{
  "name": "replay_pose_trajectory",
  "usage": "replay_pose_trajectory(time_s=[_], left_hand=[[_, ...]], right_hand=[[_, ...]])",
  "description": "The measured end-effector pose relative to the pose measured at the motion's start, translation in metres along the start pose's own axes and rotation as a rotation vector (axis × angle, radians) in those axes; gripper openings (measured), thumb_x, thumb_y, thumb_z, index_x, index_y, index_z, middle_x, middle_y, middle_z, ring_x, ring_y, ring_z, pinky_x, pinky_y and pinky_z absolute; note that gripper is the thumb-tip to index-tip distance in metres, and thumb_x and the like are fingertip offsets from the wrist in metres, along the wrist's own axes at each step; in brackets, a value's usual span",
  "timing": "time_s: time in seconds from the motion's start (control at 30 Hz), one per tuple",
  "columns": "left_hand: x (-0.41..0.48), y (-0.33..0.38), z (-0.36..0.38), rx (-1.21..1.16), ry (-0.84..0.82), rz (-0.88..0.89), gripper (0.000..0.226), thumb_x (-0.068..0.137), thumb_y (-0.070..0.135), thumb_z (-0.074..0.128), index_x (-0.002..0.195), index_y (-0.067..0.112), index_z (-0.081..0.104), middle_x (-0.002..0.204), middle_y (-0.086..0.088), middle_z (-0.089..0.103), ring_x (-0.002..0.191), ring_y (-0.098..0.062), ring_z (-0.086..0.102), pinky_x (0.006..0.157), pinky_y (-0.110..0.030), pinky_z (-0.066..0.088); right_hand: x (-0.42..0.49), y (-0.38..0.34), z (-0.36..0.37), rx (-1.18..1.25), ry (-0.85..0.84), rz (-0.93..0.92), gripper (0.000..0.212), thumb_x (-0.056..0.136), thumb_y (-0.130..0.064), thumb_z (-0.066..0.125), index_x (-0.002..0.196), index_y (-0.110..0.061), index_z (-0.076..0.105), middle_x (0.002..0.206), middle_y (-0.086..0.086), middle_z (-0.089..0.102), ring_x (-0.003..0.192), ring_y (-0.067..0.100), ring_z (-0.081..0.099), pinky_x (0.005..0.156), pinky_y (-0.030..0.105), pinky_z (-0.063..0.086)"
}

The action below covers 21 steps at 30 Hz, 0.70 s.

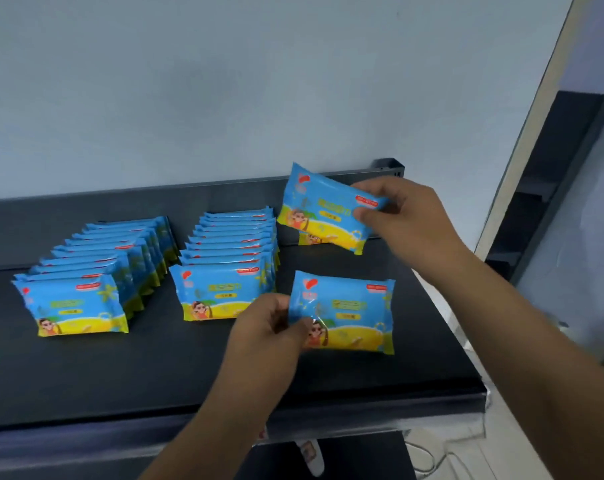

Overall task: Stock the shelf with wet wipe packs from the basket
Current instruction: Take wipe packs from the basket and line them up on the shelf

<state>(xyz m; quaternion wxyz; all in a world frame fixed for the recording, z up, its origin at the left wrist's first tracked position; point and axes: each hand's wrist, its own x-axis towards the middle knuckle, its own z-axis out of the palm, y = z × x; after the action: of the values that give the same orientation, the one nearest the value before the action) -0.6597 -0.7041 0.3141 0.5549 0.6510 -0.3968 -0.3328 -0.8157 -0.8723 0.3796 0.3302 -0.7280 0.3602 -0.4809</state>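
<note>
On the black shelf (86, 375) stand two rows of blue-and-yellow wet wipe packs, a left row (86, 282) and a middle row (229, 268). My left hand (272, 327) pinches the left edge of a wet wipe pack (349, 313) at the front right of the shelf. My right hand (400, 216) holds a second wet wipe pack (324, 209) by its right end, tilted, above the back right of the shelf. Just under it, part of another pack (314, 239) shows. The basket is out of view.
A pale wall (224, 81) rises behind the shelf. A shelf bracket (390, 166) sticks up at the back right corner. To the right stands a dark unit (553, 202). White cables (432, 459) lie on the floor below the shelf's right end.
</note>
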Motion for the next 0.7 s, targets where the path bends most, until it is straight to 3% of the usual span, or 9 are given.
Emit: replay_pose_trajectory(time_s=[0.07,0.17,0.23,0.37,0.53,0.63,0.7], left_hand=[[0.007,0.002,0.007,0.054,-0.011,0.001,0.015,0.093,0.003,0.069,0.090,0.017,0.071,0.086,0.001,0.078,0.089,-0.025,0.074,0.085,-0.044,0.061],[0.019,0.005,0.015,0.110,-0.018,0.009,0.014,0.094,0.005,0.068,0.092,0.019,0.070,0.089,0.003,0.077,0.088,-0.017,0.074,0.085,-0.043,0.061],[0.028,0.006,0.021,0.155,-0.010,0.016,0.014,0.094,0.007,0.067,0.093,0.021,0.069,0.091,0.004,0.076,0.087,-0.014,0.072,0.084,-0.040,0.061],[0.038,0.007,0.037,0.168,0.008,0.008,0.013,0.096,0.009,0.066,0.093,0.022,0.065,0.090,0.004,0.073,0.085,-0.008,0.069,0.073,-0.022,0.058],[0.050,0.003,0.051,0.164,0.036,-0.018,0.013,0.099,0.011,0.061,0.098,0.024,0.063,0.094,0.008,0.068,0.085,-0.003,0.065,0.067,-0.017,0.054],[0.056,0.002,0.057,0.118,0.078,-0.020,0.013,0.100,0.011,0.061,0.098,0.023,0.062,0.093,0.009,0.066,0.080,0.002,0.063,0.064,-0.013,0.051],[0.060,0.000,0.060,0.086,0.122,-0.020,0.011,0.100,0.011,0.062,0.099,0.023,0.062,0.093,0.010,0.064,0.083,0.002,0.062,0.071,-0.016,0.053]], right_hand=[[0.026,0.026,-0.003,-0.158,-0.032,0.003,0.026,0.087,-0.007,0.074,0.104,-0.026,0.074,0.102,-0.006,0.073,0.095,0.014,0.071,0.085,0.036,0.060],[0.054,0.057,0.001,-0.341,-0.122,0.009,0.024,0.087,-0.009,0.073,0.103,-0.027,0.073,0.103,-0.006,0.072,0.095,0.012,0.067,0.075,0.013,0.050],[0.065,0.071,0.006,-0.431,-0.161,0.004,0.023,0.087,-0.009,0.073,0.105,-0.025,0.073,0.105,-0.006,0.070,0.097,0.010,0.062,0.074,0.008,0.044],[0.075,0.085,0.011,-0.552,-0.140,-0.049,0.021,0.087,-0.013,0.073,0.103,-0.026,0.072,0.099,-0.006,0.066,0.096,0.016,0.062,0.080,0.029,0.048],[0.079,0.090,0.011,-0.684,-0.110,-0.133,0.033,0.079,-0.023,0.082,0.109,-0.025,0.069,0.109,-0.004,0.048,0.091,0.016,0.055,0.080,0.034,0.050],[0.085,0.090,0.006,-0.601,-0.132,-0.110,0.038,0.074,-0.020,0.087,0.106,-0.023,0.067,0.105,-0.002,0.054,0.088,0.013,0.055,0.083,0.034,0.050],[0.087,0.090,0.003,-0.518,-0.135,-0.072,0.039,0.072,-0.018,0.089,0.104,-0.022,0.067,0.103,0.002,0.062,0.085,0.015,0.058,0.083,0.035,0.052]])
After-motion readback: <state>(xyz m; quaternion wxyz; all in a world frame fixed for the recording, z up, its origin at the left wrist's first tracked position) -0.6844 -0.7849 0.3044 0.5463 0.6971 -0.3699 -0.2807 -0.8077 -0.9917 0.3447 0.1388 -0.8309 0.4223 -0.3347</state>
